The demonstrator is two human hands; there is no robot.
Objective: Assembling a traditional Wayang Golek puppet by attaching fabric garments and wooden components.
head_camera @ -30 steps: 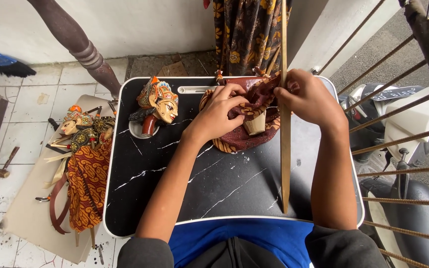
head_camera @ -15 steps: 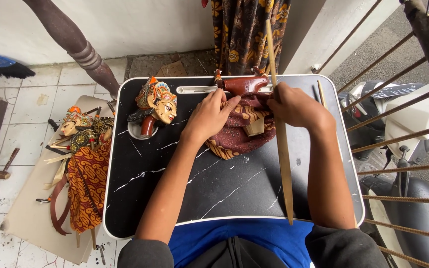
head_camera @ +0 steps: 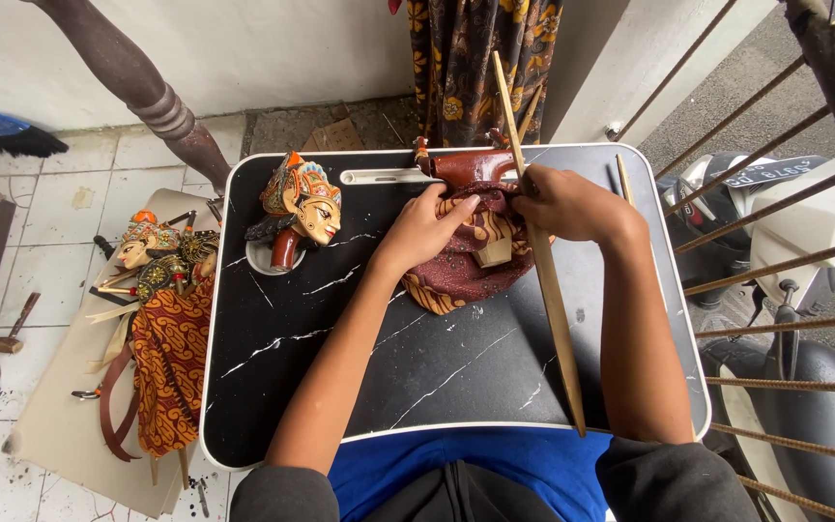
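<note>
Nearest us, the black marble-patterned counter (head_camera: 437,387) lies bare up to the long pale wooden rod (head_camera: 553,300), which slants away toward the curtain. Our right hand (head_camera: 567,203) is clamped around that rod; our left hand (head_camera: 427,227) presses closed fingers into the brown batik cloth (head_camera: 456,275) bunched mid-counter over a reddish wooden puppet body (head_camera: 466,167). We judge it best to keep the rod steady while smoothing the cloth evenly. Farther left stands a painted wooden puppet head (head_camera: 303,205).
</note>
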